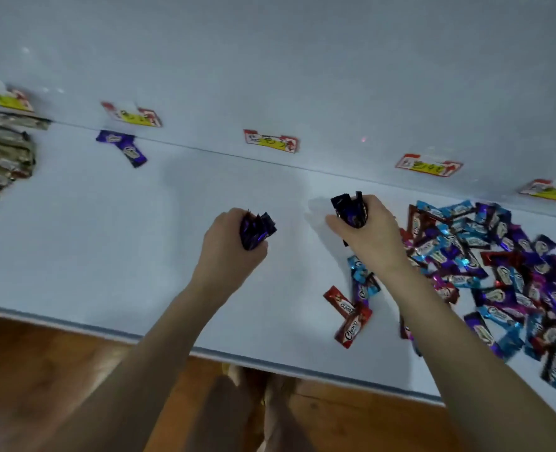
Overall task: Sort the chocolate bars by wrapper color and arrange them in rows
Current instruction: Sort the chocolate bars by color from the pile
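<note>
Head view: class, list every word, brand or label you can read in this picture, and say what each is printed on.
"Choco": on the red bar lying lowest in the picture.
Second red bar: logo upside down, not clearly readable.
Paper labels along the back: handwriting too blurred to read.
Mixed pile wrappers: logos too blurred to read.

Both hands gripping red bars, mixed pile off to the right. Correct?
Not quite. The head view shows the left hand and right hand gripping purple bars, not red ones. The mixed pile is off to the right, as you said.
</note>
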A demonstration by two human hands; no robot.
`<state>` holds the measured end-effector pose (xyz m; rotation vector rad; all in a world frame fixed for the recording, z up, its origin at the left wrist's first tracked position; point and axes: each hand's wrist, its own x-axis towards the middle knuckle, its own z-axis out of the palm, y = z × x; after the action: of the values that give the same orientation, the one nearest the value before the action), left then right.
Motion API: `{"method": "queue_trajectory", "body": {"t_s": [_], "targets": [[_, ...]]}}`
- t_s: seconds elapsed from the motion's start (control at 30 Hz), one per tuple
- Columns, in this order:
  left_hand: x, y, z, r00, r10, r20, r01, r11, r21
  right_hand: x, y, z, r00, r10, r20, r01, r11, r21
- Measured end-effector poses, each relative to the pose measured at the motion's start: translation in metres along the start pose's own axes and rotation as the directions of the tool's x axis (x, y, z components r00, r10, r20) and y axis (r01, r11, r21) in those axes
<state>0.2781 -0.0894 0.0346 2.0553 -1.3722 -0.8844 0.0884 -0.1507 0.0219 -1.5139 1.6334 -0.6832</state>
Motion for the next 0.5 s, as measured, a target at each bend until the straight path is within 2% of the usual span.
{"method": "queue_trajectory", "body": {"t_s": [0.23,0.5], "targets": [[-0.005,-0.076,-0.082,0.978,-0.1,-0.183,0.121,0.987,0.109,0.019,-0.064,0.084,0.962,-0.144,0.232,0.163,0.984,-0.066],[0.017,-0.135,-0.149,0.966,-0.071,-0.247,0.099,0.99,0.105,0.027,-0.135,0.178,0.907,-0.264,0.329,0.318,0.94,-0.121]]}}
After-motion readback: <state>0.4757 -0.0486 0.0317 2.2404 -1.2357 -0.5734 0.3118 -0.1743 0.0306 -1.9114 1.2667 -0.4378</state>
